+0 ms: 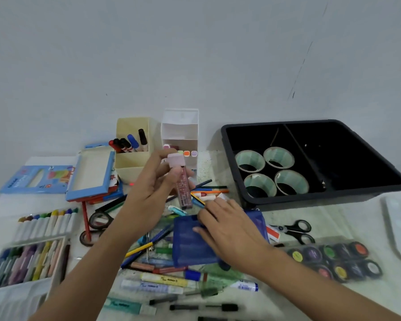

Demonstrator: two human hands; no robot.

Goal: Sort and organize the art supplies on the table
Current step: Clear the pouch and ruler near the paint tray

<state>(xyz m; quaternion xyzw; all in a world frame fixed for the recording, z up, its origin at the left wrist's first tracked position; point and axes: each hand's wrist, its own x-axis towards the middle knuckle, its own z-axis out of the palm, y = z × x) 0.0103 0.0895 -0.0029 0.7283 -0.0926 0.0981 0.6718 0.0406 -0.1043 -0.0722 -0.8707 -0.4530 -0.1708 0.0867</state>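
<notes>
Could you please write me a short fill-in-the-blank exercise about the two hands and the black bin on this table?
1. The left hand holds a marker whose cap is ____.
2. The right hand rests on a mesh pouch coloured ____.
3. The black bin holds ____ tape rolls.

Missing words: pink; blue; four.

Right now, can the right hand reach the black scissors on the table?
Probably yes: the right hand only rests on the blue mesh pouch, and the black scissors lie uncovered just to its right, with nothing between.
</notes>
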